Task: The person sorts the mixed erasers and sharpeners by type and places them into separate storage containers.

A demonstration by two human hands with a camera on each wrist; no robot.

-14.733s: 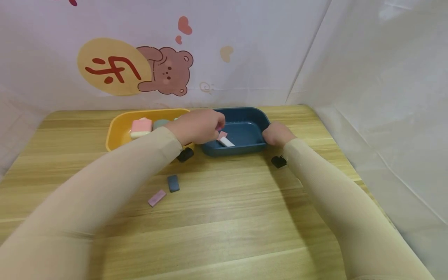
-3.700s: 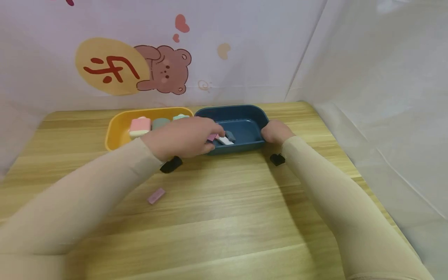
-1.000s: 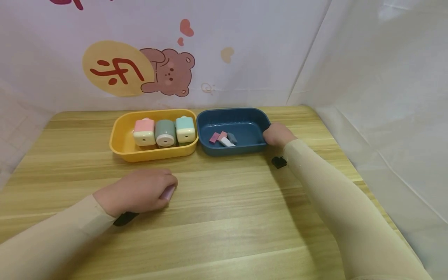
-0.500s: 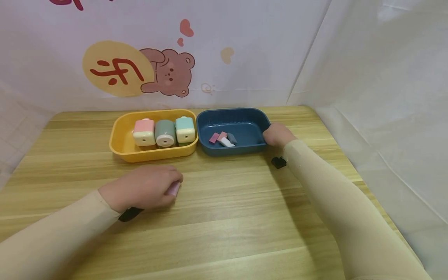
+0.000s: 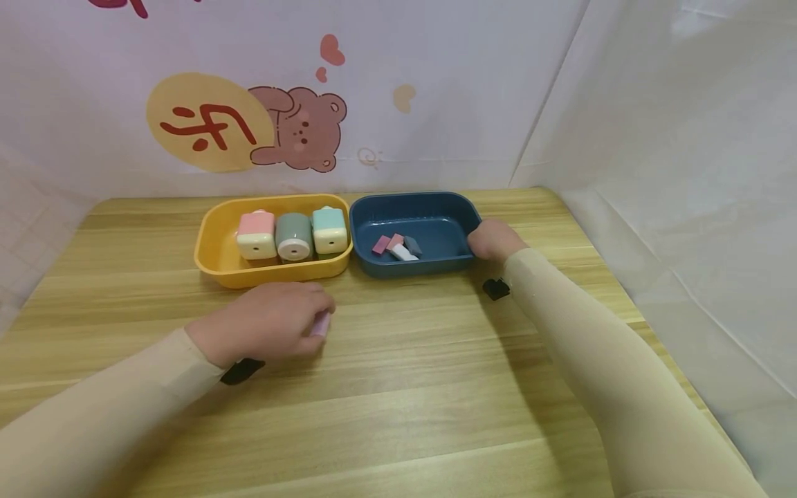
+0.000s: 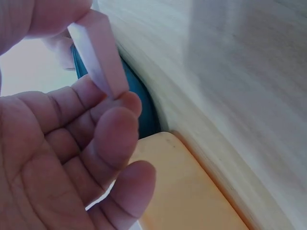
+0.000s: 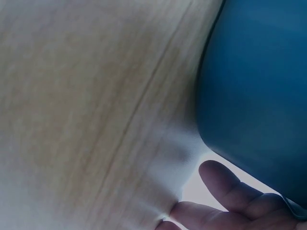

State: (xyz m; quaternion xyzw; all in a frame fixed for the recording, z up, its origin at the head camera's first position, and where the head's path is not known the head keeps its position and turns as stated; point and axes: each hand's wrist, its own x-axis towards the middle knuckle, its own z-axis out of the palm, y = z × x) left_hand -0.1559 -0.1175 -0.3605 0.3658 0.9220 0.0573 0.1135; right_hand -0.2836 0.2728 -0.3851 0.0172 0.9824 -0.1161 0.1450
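My left hand pinches a pale pink eraser-like block between thumb and fingertips, over the table just in front of the yellow tray. In the left wrist view the block is tilted and its ends meet the fingers; the ring and little fingers curl loosely. At the far right, my right hand grips the right end wall of the dark blue tray; its fingers lie outside the wall in the right wrist view. Inside the blue tray rest a magenta block, a salmon block, a white block and a grey block.
Three pastel pencil sharpeners stand in the yellow tray: a pink one, a grey-green one and a mint one. Both trays sit side by side along the back of the wooden table, before a printed cloth.
The grey block, earlier on the table, now lies in the blue tray. My left hand has picked up the pale pink block and moved it right and toward the trays. The right hand stays put.
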